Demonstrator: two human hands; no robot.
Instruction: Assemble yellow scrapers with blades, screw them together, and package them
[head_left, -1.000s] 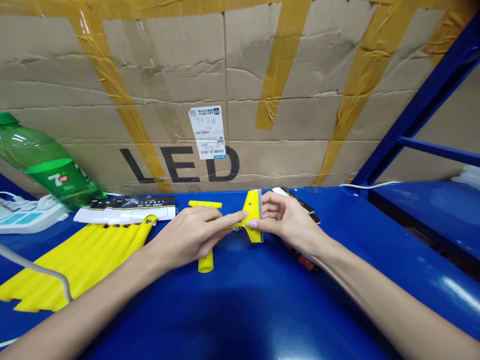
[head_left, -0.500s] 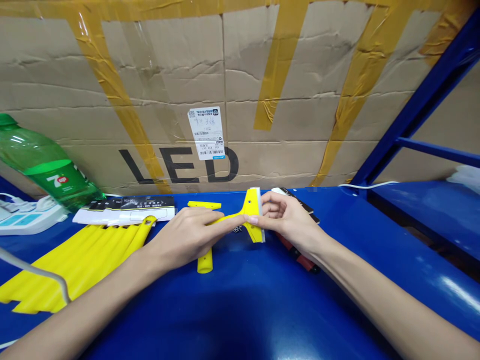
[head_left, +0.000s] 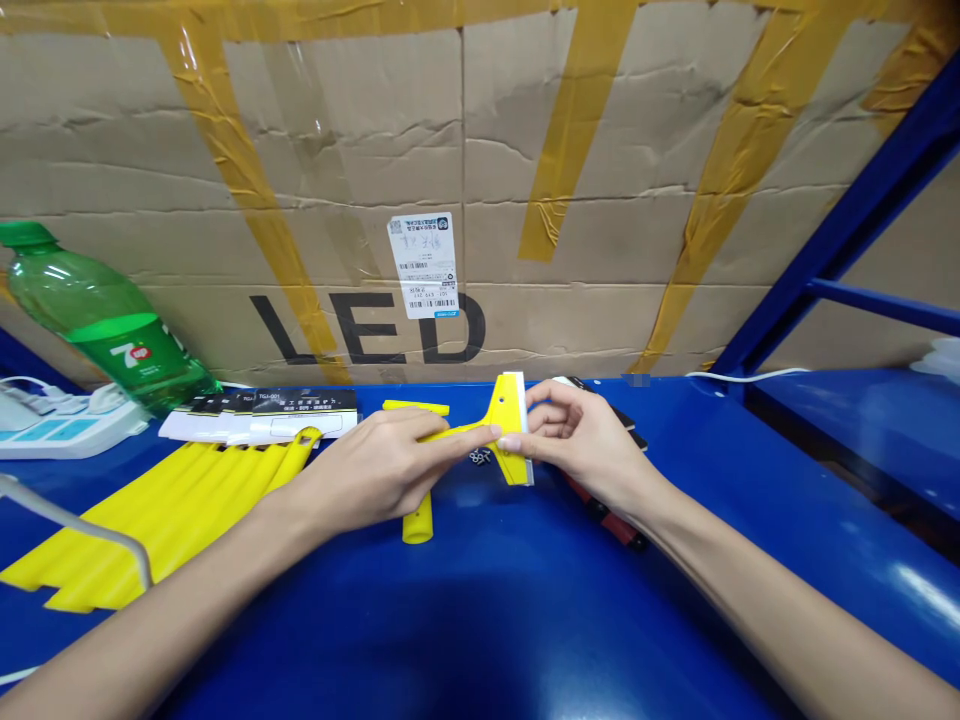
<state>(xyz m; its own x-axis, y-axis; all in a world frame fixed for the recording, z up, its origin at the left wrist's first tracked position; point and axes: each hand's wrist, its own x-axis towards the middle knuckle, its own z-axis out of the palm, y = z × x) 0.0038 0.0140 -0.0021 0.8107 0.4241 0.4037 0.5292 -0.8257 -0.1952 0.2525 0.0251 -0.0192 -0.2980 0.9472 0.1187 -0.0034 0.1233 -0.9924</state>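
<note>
A yellow scraper head [head_left: 509, 400] with a pale blade edge on its right side is held over the blue table. My left hand [head_left: 382, 455] is closed round its narrow neck, the index finger stretched along it. The thumb and fingers of my right hand [head_left: 574, 430] pinch the scraper at its blade edge. Beneath the left hand lies another yellow piece [head_left: 418, 522], partly hidden, and a thin yellow strip [head_left: 416, 408] is behind it. Small screws [head_left: 480, 456] lie on the table just beyond the scraper's neck.
Several yellow handles [head_left: 187, 510] lie at left below printed cards [head_left: 259, 418]. Behind them are a green bottle [head_left: 112, 320] and a power strip [head_left: 75, 430]. A red and black tool [head_left: 615, 520] is partly under my right wrist. A large carton [head_left: 495, 180] stands behind the blue table [head_left: 480, 620].
The whole view has shifted slightly, so the surroundings appear a little further right. Both hands keep nearly the same hold on the scraper. More of the small screws shows now.
</note>
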